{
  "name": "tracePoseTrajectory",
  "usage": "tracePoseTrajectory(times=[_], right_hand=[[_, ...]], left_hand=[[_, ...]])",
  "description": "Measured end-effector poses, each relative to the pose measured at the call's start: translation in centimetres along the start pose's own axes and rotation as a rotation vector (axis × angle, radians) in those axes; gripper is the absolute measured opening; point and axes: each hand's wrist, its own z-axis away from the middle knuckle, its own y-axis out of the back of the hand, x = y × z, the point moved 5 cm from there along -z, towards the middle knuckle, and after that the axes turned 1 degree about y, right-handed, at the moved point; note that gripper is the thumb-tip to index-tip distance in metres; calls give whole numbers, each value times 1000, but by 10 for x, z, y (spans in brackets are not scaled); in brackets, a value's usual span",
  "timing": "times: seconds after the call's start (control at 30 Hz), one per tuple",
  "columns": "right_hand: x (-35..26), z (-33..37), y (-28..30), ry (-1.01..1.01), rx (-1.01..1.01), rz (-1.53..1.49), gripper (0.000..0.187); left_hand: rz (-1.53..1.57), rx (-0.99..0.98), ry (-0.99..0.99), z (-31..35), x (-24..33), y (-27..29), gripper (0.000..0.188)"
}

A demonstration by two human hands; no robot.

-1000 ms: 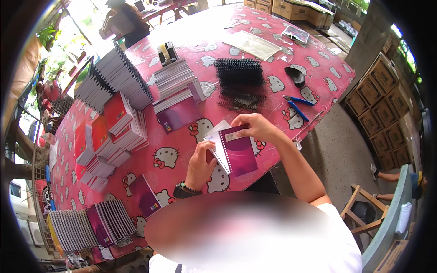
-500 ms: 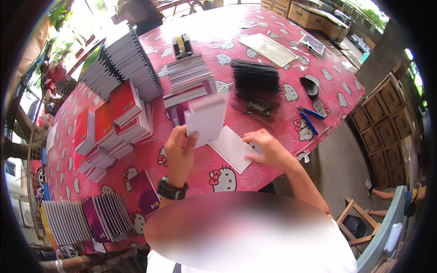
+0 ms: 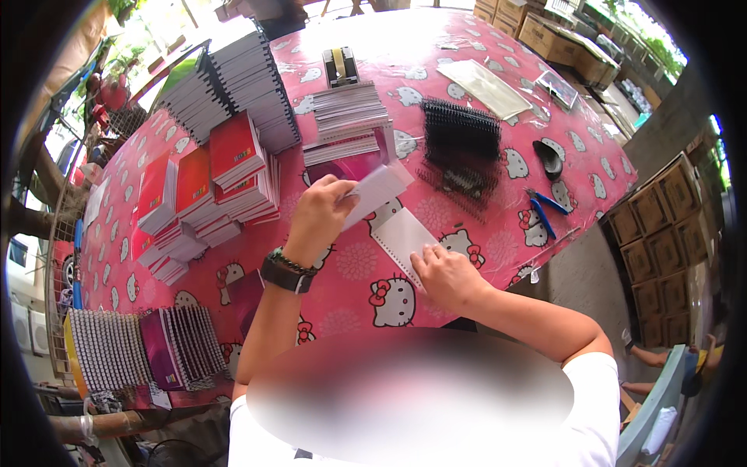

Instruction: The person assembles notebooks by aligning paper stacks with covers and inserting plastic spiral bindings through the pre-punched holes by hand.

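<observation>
My left hand (image 3: 320, 214) is closed on a thin block of white paper sheets (image 3: 381, 194), tilted and held above the table. Below it, a white pad of hole-punched paper (image 3: 406, 240) lies on the pink tablecloth. My right hand (image 3: 450, 276) rests on that pad's right side, fingertips on the paper and fingers loosely bent; its thumb is not clearly visible. Just beyond the held sheets stands a stack of punched paper blocks (image 3: 350, 109) with purple covers (image 3: 342, 167). A purple notebook cover (image 3: 247, 300) lies partly behind my left forearm.
Red notebooks (image 3: 233, 152) are piled on the left, before tall spiral-bound stacks (image 3: 253, 86). More bound notebooks (image 3: 109, 350) stand at near left. Black spiral bindings (image 3: 461, 136), blue-handled pliers (image 3: 546, 212) and a black rounded object (image 3: 548, 159) lie right. Cartons (image 3: 654, 210) stand beyond the table edge.
My left hand has turned over and tipped the paper block flatter. My right hand has come down from hovering onto the punched pad. The whole view has shifted slightly.
</observation>
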Motion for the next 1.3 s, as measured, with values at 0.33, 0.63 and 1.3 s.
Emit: tracePoseTrajectory(times=[0.33,0.63,1.3], right_hand=[[-6,-22,23,-274,-5,-253,41],[-11,-34,12,-283,-73,-178,29],[-16,-59,-28,-540,-76,-250,22]], left_hand=[[-286,-150,-442,-9,27,-49,13],[-263,-114,-482,-20,41,-54,20],[-209,-245,-430,-11,29,-56,23]])
